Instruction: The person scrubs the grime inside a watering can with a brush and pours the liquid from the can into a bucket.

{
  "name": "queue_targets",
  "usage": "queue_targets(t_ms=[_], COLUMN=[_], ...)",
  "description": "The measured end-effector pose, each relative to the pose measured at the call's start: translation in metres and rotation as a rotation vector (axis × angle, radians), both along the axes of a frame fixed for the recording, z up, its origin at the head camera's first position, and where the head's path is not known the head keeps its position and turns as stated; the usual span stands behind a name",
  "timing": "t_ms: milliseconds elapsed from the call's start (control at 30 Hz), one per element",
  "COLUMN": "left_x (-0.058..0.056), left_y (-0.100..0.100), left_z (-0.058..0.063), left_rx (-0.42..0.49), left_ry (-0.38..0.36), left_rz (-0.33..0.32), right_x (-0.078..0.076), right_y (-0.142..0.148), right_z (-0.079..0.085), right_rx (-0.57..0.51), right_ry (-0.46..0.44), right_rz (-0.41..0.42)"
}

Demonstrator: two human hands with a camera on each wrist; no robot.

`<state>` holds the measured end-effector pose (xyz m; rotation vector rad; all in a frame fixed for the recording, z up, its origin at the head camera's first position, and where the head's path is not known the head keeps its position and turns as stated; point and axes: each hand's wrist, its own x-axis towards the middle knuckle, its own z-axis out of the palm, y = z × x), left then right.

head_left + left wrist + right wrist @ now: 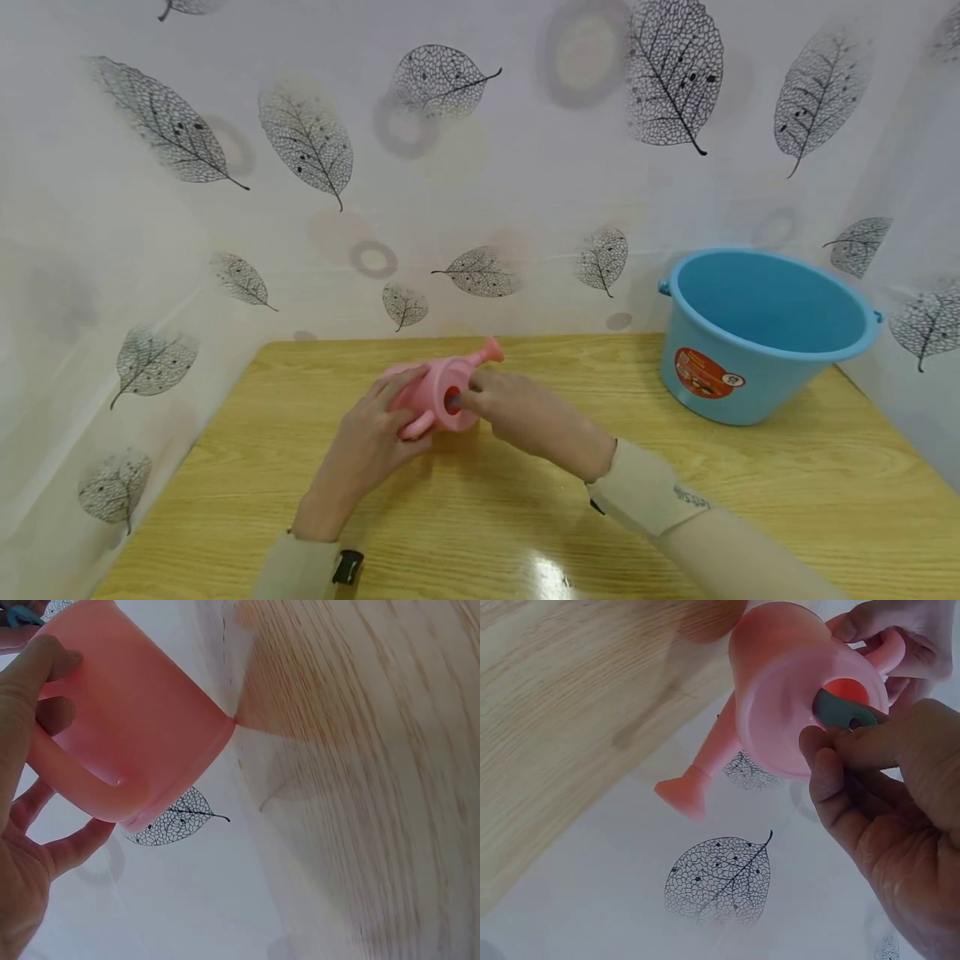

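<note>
- the pink watering can (pixel 791 697) is at the far part of the table (pixel 525 517), tipped over with its long axis slanting; its open end faces toward the person and rightward; its spout (pixel 712 742) points right and toward the wall (pixel 480 196)
- the left hand (pixel 372 433) grips the can at its handle (pixel 82 780) and side
- the right hand (pixel 536 417) pinches a green piece (pixel 836 709) between thumb and finger; the piece is partly inside the can's round opening (pixel 851 688), its inner end hidden
- the blue bucket (pixel 765 379) stands upright at the far right, mouth up, inner wall showing; a red label (pixel 705 372) is on its front
- the table's far edge runs just behind the can; a broad stretch of wood separates can and bucket
</note>
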<state>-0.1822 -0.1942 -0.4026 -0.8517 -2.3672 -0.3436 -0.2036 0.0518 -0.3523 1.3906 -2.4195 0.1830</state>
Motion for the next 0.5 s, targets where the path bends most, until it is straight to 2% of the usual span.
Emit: queue_targets(t_ms=[233, 333, 500], left_x=[0.0, 0.001, 0.001], left_y=[0.002, 0.003, 0.005], left_z=[0.002, 0.002, 0.004], left_rx=[-0.006, -0.015, -0.032], left_ry=[0.002, 0.0, -0.004], left_rz=[0.002, 0.011, 0.011], right_x=[-0.002, -0.005, -0.005], right_y=[-0.002, -0.004, -0.006], right_z=[-0.007, -0.01, -0.013], right_rx=[-0.01, -0.037, -0.168], right_ry=[-0.002, 0.029, -0.028], right_rz=[0.015, 0.019, -0.033])
